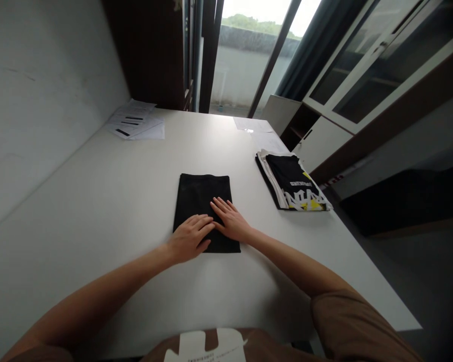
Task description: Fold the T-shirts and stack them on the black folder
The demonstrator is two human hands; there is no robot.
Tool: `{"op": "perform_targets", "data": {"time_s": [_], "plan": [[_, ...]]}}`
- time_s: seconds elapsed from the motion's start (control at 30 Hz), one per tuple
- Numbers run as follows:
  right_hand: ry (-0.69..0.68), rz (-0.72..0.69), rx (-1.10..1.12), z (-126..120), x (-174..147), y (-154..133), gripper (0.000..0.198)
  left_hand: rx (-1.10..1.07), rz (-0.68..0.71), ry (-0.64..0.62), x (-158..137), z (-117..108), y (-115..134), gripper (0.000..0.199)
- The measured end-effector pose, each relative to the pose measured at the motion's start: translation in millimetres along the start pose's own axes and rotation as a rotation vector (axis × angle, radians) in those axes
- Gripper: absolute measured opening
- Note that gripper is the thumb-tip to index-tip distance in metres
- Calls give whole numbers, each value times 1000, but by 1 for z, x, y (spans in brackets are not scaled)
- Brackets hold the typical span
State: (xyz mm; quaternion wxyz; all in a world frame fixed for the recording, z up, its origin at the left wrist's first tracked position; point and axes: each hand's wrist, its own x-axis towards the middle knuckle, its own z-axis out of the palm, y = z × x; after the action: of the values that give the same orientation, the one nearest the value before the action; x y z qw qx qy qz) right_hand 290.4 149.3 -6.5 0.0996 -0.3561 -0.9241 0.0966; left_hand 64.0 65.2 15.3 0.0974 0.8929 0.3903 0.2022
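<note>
A black cloth [202, 188], folded into a neat rectangle like a folded T-shirt, lies flat on the white table [117, 186]. My left hand [192, 237] rests palm down on its near left part, fingers stretched to the right. On the right side of the cloth lies my right hand [229, 219], flat with the fingers pointing away and to the left. The fingertips of the left hand meet the thumb of the right. Neither hand grips anything; both press on the fabric from above, hiding part of its near half.
A stack of folded T-shirts [292, 181], black and white with yellow and white print on top, sits by the table's right edge. Papers [136, 123] lie at the far left corner, more sheets [254, 128] at the far right. A wall [49, 90] borders the left side; cabinets [347, 75] stand right.
</note>
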Motion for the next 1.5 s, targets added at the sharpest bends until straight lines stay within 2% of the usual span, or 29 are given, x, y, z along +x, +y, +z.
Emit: {"op": "perform_targets", "data": {"time_s": [0.1, 0.2, 0.43, 0.67, 0.73, 0.83, 0.9, 0.97, 1.07, 1.17, 1.27, 1.37, 1.5], "plan": [[8, 3, -11, 0, -12, -4, 76, 111, -135, -42, -3, 4, -12, 65], [-8, -12, -36, -2, -27, -10, 77, 155, -182, -71, -5, 9, -18, 74], [-44, -4, -45, -9, -65, -22, 78, 209, -252, -71, -4, 13, -30, 74], [21, 20, 10, -10, -94, -22, 71, 288, -474, -7, -5, 2, -64, 68], [72, 37, 61, -11, -90, -19, 60, 285, -459, 36, -4, -2, -64, 66], [145, 35, 123, -12, -68, -16, 47, 243, -292, 38, -3, -5, -57, 66], [145, -4, 130, -11, -45, -15, 48, 197, -182, -1, -3, -4, -53, 66], [112, -42, 113, -8, -21, -14, 54, 162, -151, -34, -5, -1, -55, 66], [65, -5, 68, 0, 6, -4, 61, 172, -252, -27, -8, 4, -69, 64], [98, 173, 25, 5, 15, 14, 61, 242, -433, 53, -10, 4, -86, 60], [204, 373, 10, 5, 9, 30, 60, 297, -556, 153, -8, 0, -95, 61], [287, 438, 107, 0, 2, 31, 58, 288, -571, 211, -5, -5, -90, 64], [329, 444, 419, -7, 5, 16, 49, 255, -558, 245, -4, -9, -78, 64]]}}
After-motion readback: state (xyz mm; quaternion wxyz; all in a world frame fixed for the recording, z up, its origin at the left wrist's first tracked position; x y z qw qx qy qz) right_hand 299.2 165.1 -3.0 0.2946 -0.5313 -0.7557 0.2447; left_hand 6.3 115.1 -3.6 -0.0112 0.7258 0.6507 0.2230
